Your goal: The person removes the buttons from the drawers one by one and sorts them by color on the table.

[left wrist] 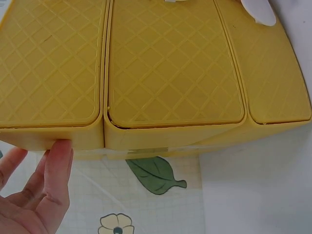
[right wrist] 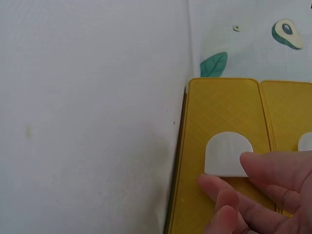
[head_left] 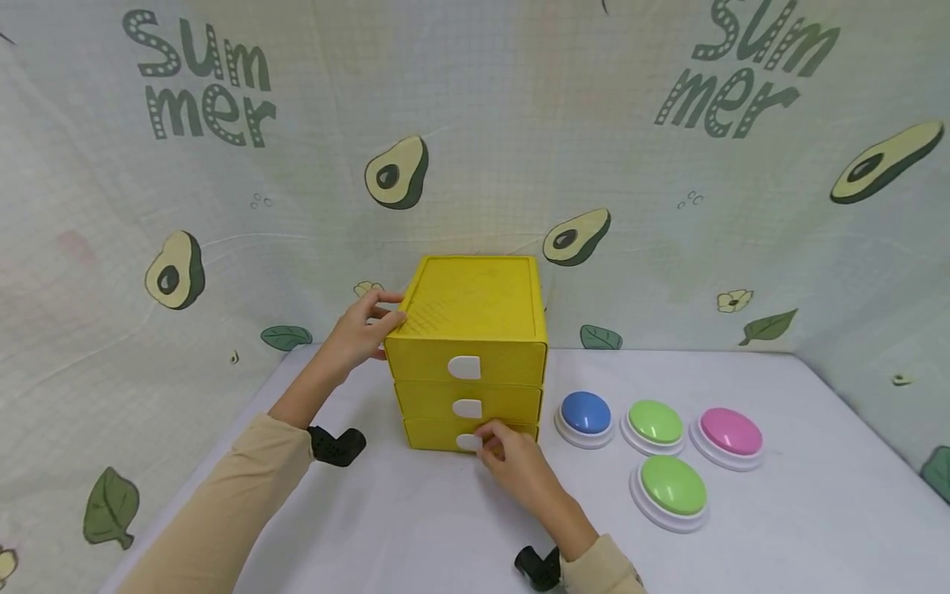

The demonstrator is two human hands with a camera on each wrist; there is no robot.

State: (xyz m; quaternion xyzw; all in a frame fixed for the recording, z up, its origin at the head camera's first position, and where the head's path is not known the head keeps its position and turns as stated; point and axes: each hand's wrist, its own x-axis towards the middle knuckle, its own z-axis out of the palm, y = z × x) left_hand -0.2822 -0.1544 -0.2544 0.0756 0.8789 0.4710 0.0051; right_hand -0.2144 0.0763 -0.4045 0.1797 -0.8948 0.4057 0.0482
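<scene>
Two "Summer" prints (head_left: 200,81) behind yellow drawers (head_left: 467,346)

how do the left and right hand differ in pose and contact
The left hand touches the upper left side of the yellow plastic three-drawer box; the right hand grips the white rounded handle of the bottom drawer. The left hand is higher, fingers straighter; the right hand is lower, fingers curled. Both are bare.

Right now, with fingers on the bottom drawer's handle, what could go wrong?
The right hand might slip off the small white handle. The yellow three-drawer cabinet could slide, even with the left hand against it. If it shifts sideways, it might bump the blue push button close by.
</scene>
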